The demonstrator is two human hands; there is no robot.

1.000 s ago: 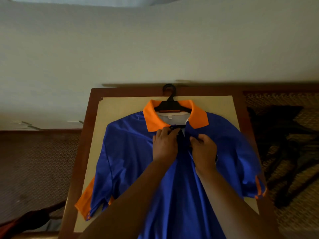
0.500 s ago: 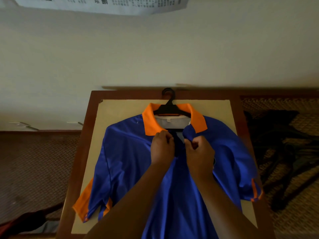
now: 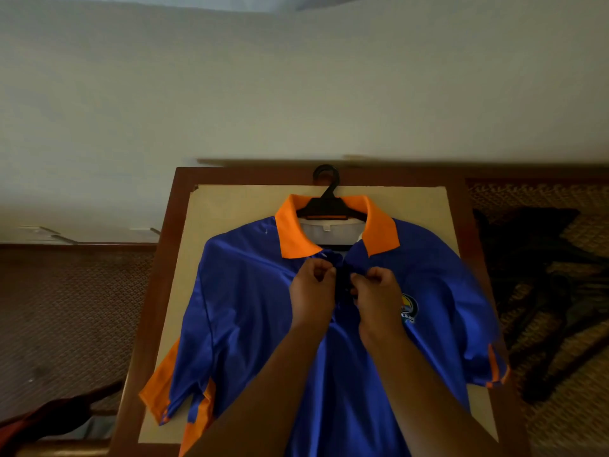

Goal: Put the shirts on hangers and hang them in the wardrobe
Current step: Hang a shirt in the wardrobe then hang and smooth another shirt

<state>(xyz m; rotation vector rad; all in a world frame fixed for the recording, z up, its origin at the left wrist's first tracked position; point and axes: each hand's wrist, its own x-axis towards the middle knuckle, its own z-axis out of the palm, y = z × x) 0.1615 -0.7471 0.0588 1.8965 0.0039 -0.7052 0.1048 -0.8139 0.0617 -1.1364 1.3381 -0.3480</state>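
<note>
My blue polo shirt (image 3: 257, 311) lies flat on the table (image 3: 164, 258), black hanger (image 3: 329, 206) already inside, hook at twelve o'clock. My left hand (image 3: 311, 291) and right hand (image 3: 379, 296) pinch the placket, buttoning it; hanging in the wardrobe remains.

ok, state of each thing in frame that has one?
blue polo shirt with orange collar: flat on table, on hanger, placket open at top
black plastic hanger: inside collar, hook lying on table
left hand: pinching placket
right hand: pinching placket
dark garments: heaped on woven surface, right
</note>
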